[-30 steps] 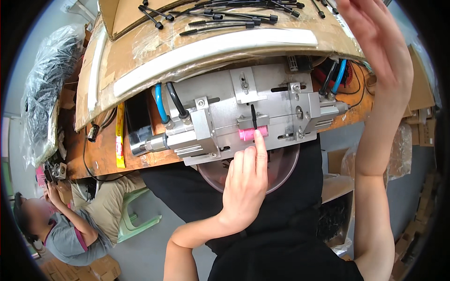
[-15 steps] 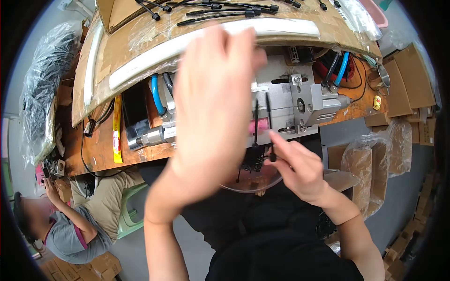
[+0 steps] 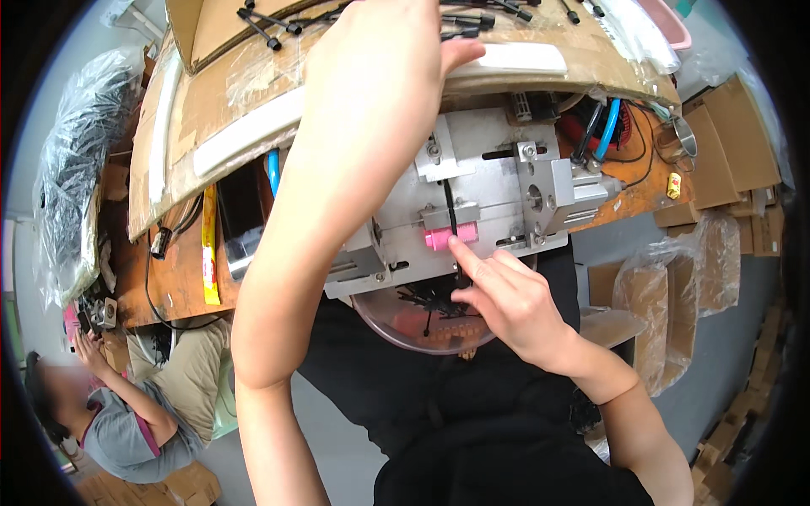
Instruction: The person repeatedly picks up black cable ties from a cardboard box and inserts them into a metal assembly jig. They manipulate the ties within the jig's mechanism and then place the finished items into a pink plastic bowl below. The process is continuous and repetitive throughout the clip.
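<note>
A thin black rod with a thicker end [image 3: 449,201] lies lengthwise in a metal fixture [image 3: 498,192], across a pink block [image 3: 437,239]. My right hand [image 3: 521,312] is at its near end, with the index fingertip on the rod at the block and the thumb by its lower end. My left hand [image 3: 380,51] reaches over the cardboard at the top, thumb stretched out, other fingertips cut off by the picture edge. Around it lie several similar black rods [image 3: 468,21]. Below the fixture, a clear pinkish bowl [image 3: 396,333] contains more black rods [image 3: 430,299].
A cardboard shelf [image 3: 228,93] with white foam strips overhangs the orange workbench [image 3: 160,282]. Blue hoses [image 3: 607,131] and metal cylinders flank the fixture. A yellow packet [image 3: 210,253] lies left. Another person [image 3: 126,405] sits at far left. Open cartons [image 3: 666,312] stand right.
My left hand has moved up and away from the fixture to the rods on the cardboard. Two rods showed at the fixture before; one shows now, with my right index finger on it.
</note>
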Demonstrator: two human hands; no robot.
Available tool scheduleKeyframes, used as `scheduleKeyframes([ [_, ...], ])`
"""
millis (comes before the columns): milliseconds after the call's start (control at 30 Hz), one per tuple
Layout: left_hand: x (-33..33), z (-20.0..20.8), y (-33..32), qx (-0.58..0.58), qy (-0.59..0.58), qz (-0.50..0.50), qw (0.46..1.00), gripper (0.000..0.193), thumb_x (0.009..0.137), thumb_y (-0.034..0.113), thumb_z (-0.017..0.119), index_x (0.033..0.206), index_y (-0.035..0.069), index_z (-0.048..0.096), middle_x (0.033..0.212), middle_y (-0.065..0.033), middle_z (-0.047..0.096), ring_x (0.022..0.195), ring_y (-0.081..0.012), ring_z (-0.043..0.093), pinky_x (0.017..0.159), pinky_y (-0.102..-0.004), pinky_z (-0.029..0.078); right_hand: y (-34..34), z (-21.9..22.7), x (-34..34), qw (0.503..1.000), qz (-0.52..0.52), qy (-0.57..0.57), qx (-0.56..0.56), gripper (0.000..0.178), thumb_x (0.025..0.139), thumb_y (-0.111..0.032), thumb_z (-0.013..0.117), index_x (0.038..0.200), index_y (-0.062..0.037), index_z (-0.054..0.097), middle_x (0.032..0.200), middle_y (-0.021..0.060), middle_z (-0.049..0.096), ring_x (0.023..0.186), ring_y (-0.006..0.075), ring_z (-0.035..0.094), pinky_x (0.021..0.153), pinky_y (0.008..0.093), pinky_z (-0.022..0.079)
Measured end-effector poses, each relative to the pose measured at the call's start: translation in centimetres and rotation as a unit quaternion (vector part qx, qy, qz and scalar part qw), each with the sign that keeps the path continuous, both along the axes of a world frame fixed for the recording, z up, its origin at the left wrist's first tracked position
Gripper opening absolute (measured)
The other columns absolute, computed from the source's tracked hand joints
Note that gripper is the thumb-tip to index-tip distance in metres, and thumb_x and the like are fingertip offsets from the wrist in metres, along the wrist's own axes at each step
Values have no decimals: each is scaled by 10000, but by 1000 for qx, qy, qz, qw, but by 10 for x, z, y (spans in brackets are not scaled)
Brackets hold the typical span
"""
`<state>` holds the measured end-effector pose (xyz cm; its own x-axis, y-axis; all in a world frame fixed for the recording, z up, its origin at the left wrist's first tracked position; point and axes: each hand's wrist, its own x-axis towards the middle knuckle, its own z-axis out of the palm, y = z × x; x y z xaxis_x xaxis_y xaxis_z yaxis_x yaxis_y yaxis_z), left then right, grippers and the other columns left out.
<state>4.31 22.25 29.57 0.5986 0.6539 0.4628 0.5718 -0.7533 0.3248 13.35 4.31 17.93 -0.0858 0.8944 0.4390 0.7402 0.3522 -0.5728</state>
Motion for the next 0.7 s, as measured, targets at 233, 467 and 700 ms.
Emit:
scheduleKeyframes([
  [233,-23,-18,24,74,-57,-42,995,246,804,206,747,878,9,620,724,-107,542,661,-234,522,615,-366,422,54,82,54,966,-76,-125,215,231,753,40,712,979,22,670,810,98,640,703,240,586,628,327,483],
  [467,-45,-7,-4,37,-102,-32,994,189,781,112,746,881,7,625,777,-58,543,708,-178,489,637,-293,407,142,134,72,946,5,-287,150,120,824,-42,603,934,6,606,868,159,562,823,315,580,758,391,480],
  [700,-91,-62,-113,18,-119,43,992,440,690,-89,709,1107,42,666,933,-97,597,780,-215,531,697,-342,455,166,136,63,991,-21,-133,-7,82,858,-43,583,896,24,609,850,186,625,795,297,612,740,381,491],
])
